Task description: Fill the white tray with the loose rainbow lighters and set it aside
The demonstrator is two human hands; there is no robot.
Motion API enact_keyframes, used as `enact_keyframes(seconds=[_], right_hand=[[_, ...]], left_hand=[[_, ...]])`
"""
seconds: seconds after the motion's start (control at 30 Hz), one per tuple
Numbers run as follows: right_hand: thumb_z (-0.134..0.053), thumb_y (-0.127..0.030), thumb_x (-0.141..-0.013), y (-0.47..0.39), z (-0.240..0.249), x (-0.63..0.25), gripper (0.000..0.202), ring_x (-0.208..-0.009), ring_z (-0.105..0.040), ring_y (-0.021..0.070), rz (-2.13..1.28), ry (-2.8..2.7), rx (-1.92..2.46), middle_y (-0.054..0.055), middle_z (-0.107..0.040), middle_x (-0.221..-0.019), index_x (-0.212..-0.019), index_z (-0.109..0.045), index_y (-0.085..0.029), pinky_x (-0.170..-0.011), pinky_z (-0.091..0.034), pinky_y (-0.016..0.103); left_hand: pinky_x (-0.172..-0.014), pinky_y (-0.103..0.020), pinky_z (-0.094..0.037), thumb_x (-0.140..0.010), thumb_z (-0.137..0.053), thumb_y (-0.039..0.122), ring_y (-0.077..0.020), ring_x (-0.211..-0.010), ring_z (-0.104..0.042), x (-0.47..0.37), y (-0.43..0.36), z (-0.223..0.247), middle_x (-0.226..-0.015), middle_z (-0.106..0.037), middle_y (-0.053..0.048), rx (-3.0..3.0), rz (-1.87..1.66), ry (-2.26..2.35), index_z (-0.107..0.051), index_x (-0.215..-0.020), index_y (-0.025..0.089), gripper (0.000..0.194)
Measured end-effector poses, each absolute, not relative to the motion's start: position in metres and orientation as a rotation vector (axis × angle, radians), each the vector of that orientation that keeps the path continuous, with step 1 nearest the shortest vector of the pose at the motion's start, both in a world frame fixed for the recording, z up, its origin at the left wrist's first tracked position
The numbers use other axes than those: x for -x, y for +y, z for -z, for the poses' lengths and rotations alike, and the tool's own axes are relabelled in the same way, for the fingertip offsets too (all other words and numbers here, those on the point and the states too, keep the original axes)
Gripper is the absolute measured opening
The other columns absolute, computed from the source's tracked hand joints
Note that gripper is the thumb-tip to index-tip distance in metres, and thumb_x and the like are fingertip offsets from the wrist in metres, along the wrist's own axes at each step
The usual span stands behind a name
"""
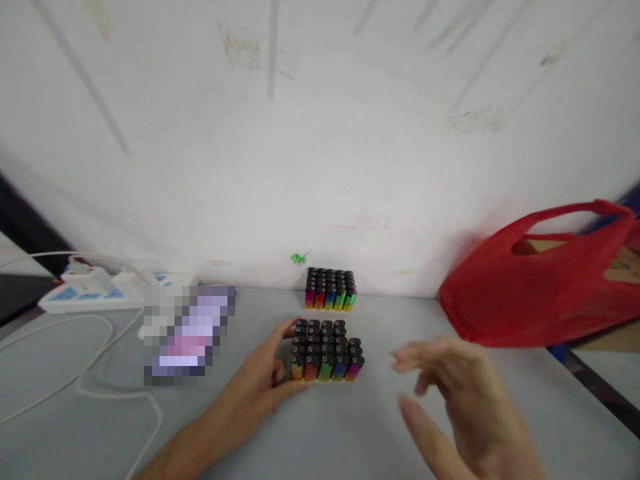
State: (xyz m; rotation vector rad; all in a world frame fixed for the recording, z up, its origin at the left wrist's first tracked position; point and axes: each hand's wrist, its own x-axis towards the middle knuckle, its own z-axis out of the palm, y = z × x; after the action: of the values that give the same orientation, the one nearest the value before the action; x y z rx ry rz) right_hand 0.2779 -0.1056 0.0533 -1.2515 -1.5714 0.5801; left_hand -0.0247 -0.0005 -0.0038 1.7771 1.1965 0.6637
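Note:
In the head view, my left hand (pixel 267 367) grips the left end of a block of lighters (pixel 326 368) standing upright on the table. Its thumb lies along the front and its fingers reach round the back corner. The lighters have black tops and bodies in orange, red, green, blue and purple. At the block's right end, the back part of the last row has a gap. My right hand (pixel 453 400), slightly blurred, is raised to the right of the block. Its thumb and fingers are apart with nothing between them, and it touches no lighter.
A second block of lighters (pixel 330 293) stands behind, near the white wall (pixel 350 147). A red bag (pixel 525 287) sits at the right. On the left are a pixelated phone (pixel 197 333), a white power strip (pixel 55 300) and white cables (pixel 155 407) across the grey table (pixel 240 443).

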Motion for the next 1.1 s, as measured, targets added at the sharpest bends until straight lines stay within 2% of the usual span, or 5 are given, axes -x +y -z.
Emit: enact_keyframes(seconds=[0.23,0.4,0.63,0.8,1.1], right_hand=[[-0.093,-0.027,-0.084,-0.039,-0.028,-0.258,0.102,-0.141,-0.060,0.0367,-0.981,-1.796,1.358,0.013,-0.060,-0.155,-0.169,-0.036,-0.031,-0.121,-0.049,0.060],[-0.094,-0.016,-0.079,-0.020,0.000,-0.257,0.101,-0.138,-0.061,0.0342,-0.910,-1.831,1.232,0.010,-0.064,-0.150,-0.165,-0.042,-0.031,-0.121,-0.047,0.055],[-0.102,-0.040,-0.078,-0.013,0.001,-0.261,0.090,-0.122,-0.069,0.0351,-0.979,-1.752,1.191,0.010,-0.071,-0.138,-0.153,-0.054,-0.029,-0.108,-0.056,0.053],[-0.104,-0.042,-0.075,-0.012,0.000,-0.270,0.092,-0.117,-0.073,0.0341,-1.020,-1.740,1.175,0.008,-0.077,-0.130,-0.152,-0.055,-0.028,-0.105,-0.059,0.051],[-0.103,-0.037,-0.076,-0.026,0.003,-0.298,0.078,-0.123,-0.072,0.0333,-0.813,-1.822,1.325,0.009,-0.075,-0.138,-0.142,-0.061,-0.027,-0.107,-0.058,0.048]], left_hand=[[-0.054,-0.025,-0.045,-0.100,-0.075,0.044,-0.0173,-0.056,-0.054,0.022,0.001,0.002,-0.064,-0.052,0.010,-1.729,-0.650,1.130,-0.018,-0.178,0.022,0.099],[-0.036,-0.019,-0.039,-0.097,-0.076,0.045,-0.0145,-0.046,-0.050,0.025,0.002,0.005,-0.068,-0.057,0.008,-1.608,-0.610,1.130,-0.009,-0.180,0.028,0.109],[-0.035,-0.017,-0.038,-0.098,-0.075,0.046,-0.0126,-0.043,-0.049,0.027,0.003,0.009,-0.068,-0.060,0.008,-1.579,-0.607,1.118,-0.002,-0.181,0.029,0.112],[-0.047,-0.022,-0.040,-0.096,-0.076,0.042,-0.0090,-0.049,-0.045,0.021,0.004,0.005,-0.110,-0.079,-0.007,-1.671,-0.679,1.117,-0.009,-0.181,0.028,0.109],[-0.062,-0.029,-0.044,-0.089,-0.080,0.032,-0.0108,-0.057,-0.042,0.020,0.002,0.007,-0.159,-0.066,-0.011,-1.817,-0.668,1.182,-0.026,-0.177,0.036,0.103]])
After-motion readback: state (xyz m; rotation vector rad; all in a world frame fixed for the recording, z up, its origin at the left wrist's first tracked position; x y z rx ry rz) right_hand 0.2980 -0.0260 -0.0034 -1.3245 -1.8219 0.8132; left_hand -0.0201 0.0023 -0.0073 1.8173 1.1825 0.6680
